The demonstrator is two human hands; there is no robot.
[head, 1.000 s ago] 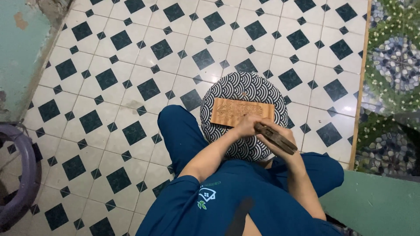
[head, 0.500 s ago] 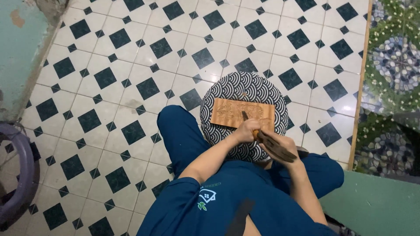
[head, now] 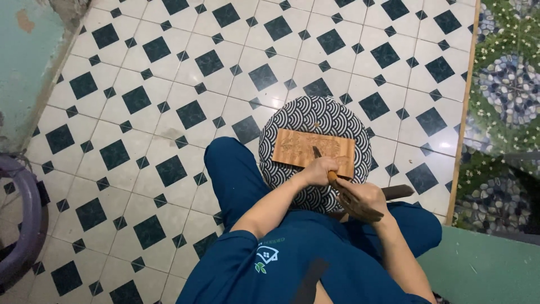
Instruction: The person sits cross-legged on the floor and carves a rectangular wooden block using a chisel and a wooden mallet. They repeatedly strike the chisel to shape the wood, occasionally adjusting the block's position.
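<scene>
A flat wooden board (head: 298,147) with carved patterns lies on a round cushion (head: 315,112) printed with dark wave scales, set on the floor between my knees. My left hand (head: 319,169) is closed around a chisel (head: 316,153) whose blade tip rests on the board near its middle. My right hand (head: 365,200) sits just behind it, closer to my body, gripping a dark wooden mallet (head: 398,192) that sticks out to the right. I wear blue clothes, and my legs flank the cushion.
The floor (head: 169,84) is white tile with dark diamonds. A purple tub rim (head: 25,225) curves in at the lower left beside a teal wall (head: 22,67). A green flowered mat (head: 506,84) lies on the right, with a green ledge (head: 478,270) below it.
My right hand with the mallet has drawn slightly back from the chisel toward my body. The left hand stays on the chisel, and the board has not shifted.
</scene>
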